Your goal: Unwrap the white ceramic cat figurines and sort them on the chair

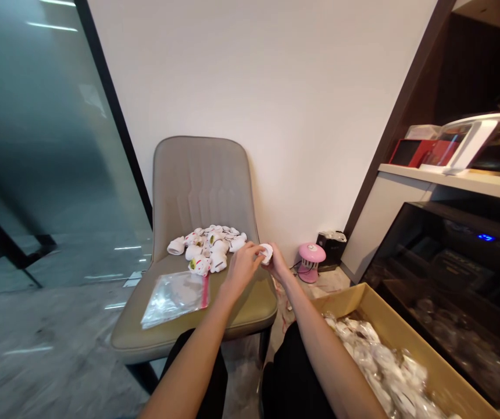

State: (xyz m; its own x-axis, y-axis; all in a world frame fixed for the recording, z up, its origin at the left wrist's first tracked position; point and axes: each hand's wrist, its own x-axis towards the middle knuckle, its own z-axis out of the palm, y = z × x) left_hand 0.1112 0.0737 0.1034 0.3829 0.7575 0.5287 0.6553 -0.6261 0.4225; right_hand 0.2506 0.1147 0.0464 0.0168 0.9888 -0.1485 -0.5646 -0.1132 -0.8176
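My left hand (243, 265) and my right hand (277, 262) meet above the right side of a beige chair seat (250, 305). Together they pinch a small white rounded item (267, 252), fingers curled round it from both sides. Just left of the hands lies a pile of similar small white pieces with red and yellow prints (209, 247) at the back of the seat. A clear zip bag with a red strip (175, 297) lies flat on the seat's front left.
A cardboard box (378, 299) full of clear-wrapped items stands on the floor at my right. A pink mushroom-shaped gadget (311, 261) and a black box (331, 250) sit by the wall. A dark cabinet with a shelf is at the right, a glass partition at the left.
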